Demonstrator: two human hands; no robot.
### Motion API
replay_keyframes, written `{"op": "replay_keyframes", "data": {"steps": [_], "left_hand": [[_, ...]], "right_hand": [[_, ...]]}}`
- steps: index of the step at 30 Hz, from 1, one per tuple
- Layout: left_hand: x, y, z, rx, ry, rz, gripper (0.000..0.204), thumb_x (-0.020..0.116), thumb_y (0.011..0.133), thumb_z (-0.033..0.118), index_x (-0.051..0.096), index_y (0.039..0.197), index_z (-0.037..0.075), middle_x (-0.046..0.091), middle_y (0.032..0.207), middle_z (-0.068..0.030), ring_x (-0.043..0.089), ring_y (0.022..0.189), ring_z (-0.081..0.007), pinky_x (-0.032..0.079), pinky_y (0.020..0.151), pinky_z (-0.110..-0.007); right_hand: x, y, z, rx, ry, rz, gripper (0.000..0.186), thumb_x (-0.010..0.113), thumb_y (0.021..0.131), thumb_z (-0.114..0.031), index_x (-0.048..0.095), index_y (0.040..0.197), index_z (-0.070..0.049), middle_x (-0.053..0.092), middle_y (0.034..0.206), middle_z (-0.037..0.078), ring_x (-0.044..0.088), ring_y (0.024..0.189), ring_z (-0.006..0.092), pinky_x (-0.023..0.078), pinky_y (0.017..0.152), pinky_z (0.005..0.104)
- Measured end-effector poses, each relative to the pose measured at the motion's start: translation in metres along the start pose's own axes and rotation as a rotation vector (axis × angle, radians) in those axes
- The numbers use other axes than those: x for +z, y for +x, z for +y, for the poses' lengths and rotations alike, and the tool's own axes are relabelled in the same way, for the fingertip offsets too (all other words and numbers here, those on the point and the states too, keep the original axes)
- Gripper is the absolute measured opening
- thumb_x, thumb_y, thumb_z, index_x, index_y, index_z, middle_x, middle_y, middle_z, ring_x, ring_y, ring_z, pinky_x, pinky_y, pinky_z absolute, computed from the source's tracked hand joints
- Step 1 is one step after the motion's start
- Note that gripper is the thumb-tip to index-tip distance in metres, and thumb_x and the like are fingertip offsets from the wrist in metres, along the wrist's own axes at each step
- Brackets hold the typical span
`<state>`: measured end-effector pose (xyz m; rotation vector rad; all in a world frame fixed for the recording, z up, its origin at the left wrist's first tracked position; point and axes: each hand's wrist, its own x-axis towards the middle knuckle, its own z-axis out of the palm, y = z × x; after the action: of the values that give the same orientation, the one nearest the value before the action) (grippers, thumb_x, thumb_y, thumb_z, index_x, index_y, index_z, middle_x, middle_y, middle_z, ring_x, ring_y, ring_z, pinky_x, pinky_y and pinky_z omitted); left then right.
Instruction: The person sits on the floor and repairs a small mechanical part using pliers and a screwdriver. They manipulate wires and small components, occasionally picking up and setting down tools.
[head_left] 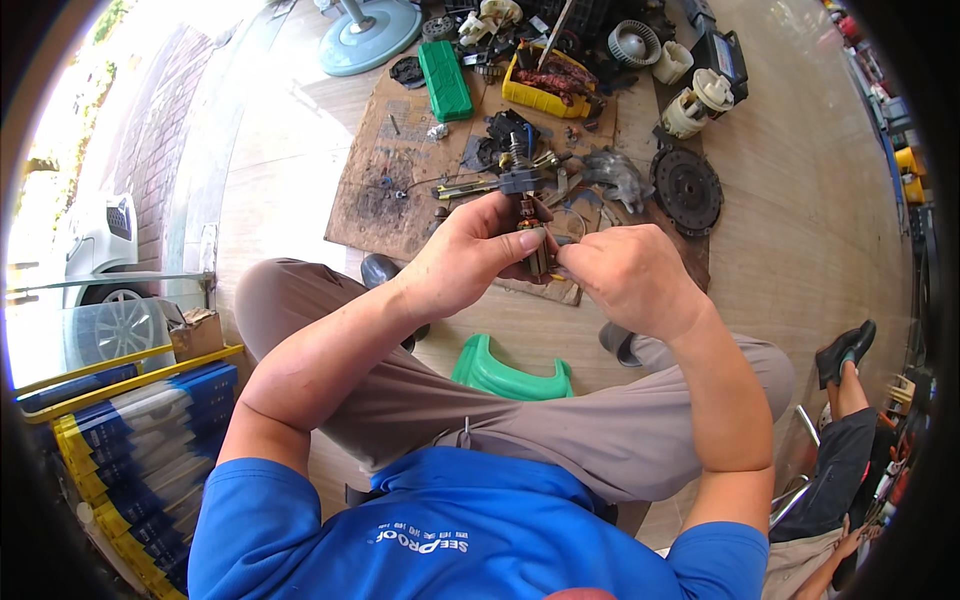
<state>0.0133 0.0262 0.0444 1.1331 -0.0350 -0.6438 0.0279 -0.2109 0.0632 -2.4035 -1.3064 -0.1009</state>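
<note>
Left hand [462, 252] is gripping a motor armature [541, 264]; right hand [637, 277] is curling closed beside it, any hold unclear. Loosening left fingers could be risking a drop.

Left hand [455, 250]: gripping, thumb [515, 243] extended toward 3 o'clock | left arm [335, 345]: elbow bent at 8 o'clock, forearm angled between 1 and 2 | right hand [642, 277]: just beside, fingers [592, 256] curled, tips partly hidden | right arm [725, 400]: elbow bent at 4, forearm toward 11
</note>
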Motion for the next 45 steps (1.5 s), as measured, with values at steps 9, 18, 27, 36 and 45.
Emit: {"op": "replay_keyframes", "data": {"steps": [9, 18, 27, 36, 45], "left_hand": [[-0.002, -0.001, 0.002, 0.018, 0.012, -0.021, 0.028, 0.059, 0.105, 0.013, 0.054, 0.129, 0.001, 0.068, 0.114, -0.0123, 0.069, 0.105, -0.023, 0.058, 0.095, -0.043], [-0.023, 0.008, -0.013, 0.061, -0.367, -0.174, 0.03, 0.055, 0.106, 0.018, 0.055, 0.134, 0.006, 0.066, 0.123, -0.0152, 0.064, 0.123, -0.0362, 0.054, 0.103, -0.051], [-0.028, 0.007, -0.013, 0.028, -0.209, -0.213, 0.03, 0.057, 0.105, 0.012, 0.055, 0.133, 0.003, 0.067, 0.121, -0.0142, 0.067, 0.117, -0.0296, 0.055, 0.101, -0.044], [-0.018, 0.003, -0.011, 0.029, -0.127, -0.161, 0.033, 0.06, 0.103, 0.011, 0.053, 0.134, 0.004, 0.067, 0.119, -0.0118, 0.068, 0.114, -0.0279, 0.055, 0.1, -0.043], [-0.021, 0.006, -0.012, -0.007, -0.022, 0.071, 0.02, 0.057, 0.104, 0.005, 0.058, 0.124, 0.002, 0.069, 0.109, -0.0099, 0.069, 0.104, -0.0231, 0.057, 0.096, -0.04]], "right_hand": [[-0.005, 0.002, -0.003, 0.013, 0.015, 0.043, 0.004, 0.061, 0.081, -0.011, 0.057, 0.079, -0.01, 0.061, 0.07, 0.006, 0.067, 0.069, 0.0258, 0.053, 0.057, 0.0393], [-0.014, 0.004, 0.012, 0.105, 0.099, 0.222, 0.014, 0.076, 0.081, -0.003, 0.069, 0.093, -0.002, 0.063, 0.075, 0.014, 0.063, 0.069, 0.0344, 0.05, 0.061, 0.0417], [-0.023, 0.003, 0.011, 0.15, -0.057, 0.242, 0.01, 0.075, 0.08, -0.011, 0.066, 0.082, -0.008, 0.058, 0.073, 0.008, 0.062, 0.071, 0.0298, 0.051, 0.061, 0.0405], [-0.014, -0.003, 0.034, 0.19, -0.036, 0.206, 0.015, 0.078, 0.081, -0.014, 0.066, 0.078, -0.006, 0.059, 0.073, 0.012, 0.062, 0.071, 0.0324, 0.049, 0.061, 0.0424], [0.002, -0.028, 0.082, 0.441, -0.152, 0.117, 0.014, 0.074, 0.087, -0.022, 0.069, 0.091, -0.009, 0.064, 0.091, 0.012, 0.065, 0.09, 0.0337, 0.056, 0.075, 0.0438]]}}
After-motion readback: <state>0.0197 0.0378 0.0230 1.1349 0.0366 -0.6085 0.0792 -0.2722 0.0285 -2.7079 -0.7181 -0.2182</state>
